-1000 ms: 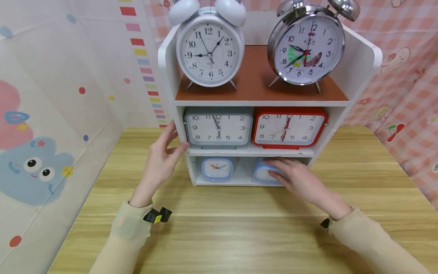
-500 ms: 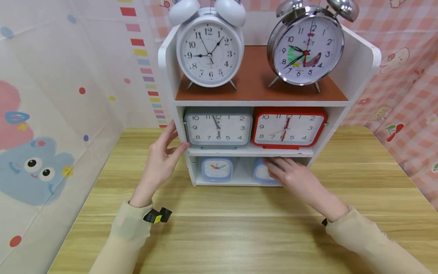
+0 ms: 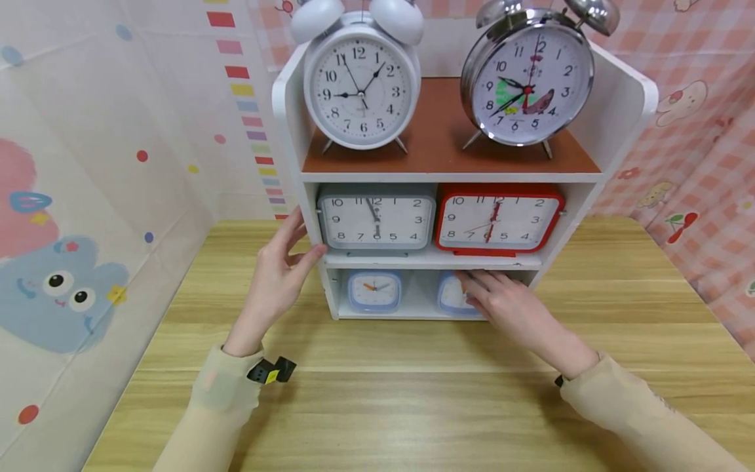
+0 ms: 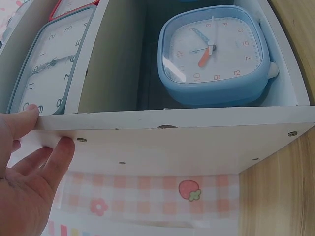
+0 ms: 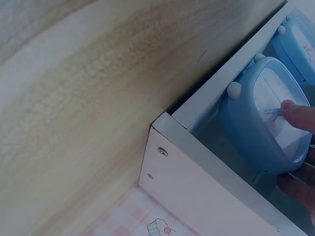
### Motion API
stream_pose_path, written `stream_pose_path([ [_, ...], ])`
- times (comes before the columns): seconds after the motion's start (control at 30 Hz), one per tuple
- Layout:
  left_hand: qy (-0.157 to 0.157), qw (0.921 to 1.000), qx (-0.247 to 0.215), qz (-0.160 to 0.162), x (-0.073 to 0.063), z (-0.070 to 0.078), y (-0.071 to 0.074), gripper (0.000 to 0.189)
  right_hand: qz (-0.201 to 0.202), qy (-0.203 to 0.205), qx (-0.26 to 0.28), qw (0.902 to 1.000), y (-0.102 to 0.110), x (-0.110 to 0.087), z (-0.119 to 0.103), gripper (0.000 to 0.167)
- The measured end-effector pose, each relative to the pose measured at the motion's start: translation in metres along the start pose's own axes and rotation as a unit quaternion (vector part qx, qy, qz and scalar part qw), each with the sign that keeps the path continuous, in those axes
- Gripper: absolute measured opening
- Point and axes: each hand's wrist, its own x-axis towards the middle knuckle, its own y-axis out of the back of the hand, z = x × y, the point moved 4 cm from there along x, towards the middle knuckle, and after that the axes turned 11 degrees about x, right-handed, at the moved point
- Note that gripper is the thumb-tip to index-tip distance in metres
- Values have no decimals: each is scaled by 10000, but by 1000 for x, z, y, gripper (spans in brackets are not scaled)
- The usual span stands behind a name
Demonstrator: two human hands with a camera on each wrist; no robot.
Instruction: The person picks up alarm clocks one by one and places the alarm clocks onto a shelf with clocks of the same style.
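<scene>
On the bottom tier of a white shelf (image 3: 448, 177), my right hand (image 3: 519, 314) holds a small light-blue alarm clock (image 3: 450, 296) at the right end. In the right wrist view its thumb (image 5: 295, 115) lies on the dial, with the other fingers around the case's top edge. My left hand (image 3: 274, 272) grips the shelf's left side panel (image 4: 162, 147), thumb at the front edge and fingers against the outer face. A matching light-blue clock (image 3: 374, 303) stands upright at the left of the same tier, its dial facing out.
The middle tier carries a grey rectangular clock (image 3: 354, 226) and a red one (image 3: 500, 252). On top stand a white twin-bell clock (image 3: 377, 121) and a silver one (image 3: 545, 118). The shelf stands on a wooden table (image 3: 377, 406), backed by patterned cloth (image 3: 678, 164).
The right hand's fingers have shifted slightly over the right light-blue clock, which has turned a little so more of its dial shows. The left hand has stayed in place.
</scene>
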Motion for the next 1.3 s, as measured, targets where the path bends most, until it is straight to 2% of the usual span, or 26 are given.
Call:
stream_pose_path([
  [1.3,20,10000,-4,-51,0,-2,-1,72,-179,-129,-132,9997,-5,-1,0,53],
])
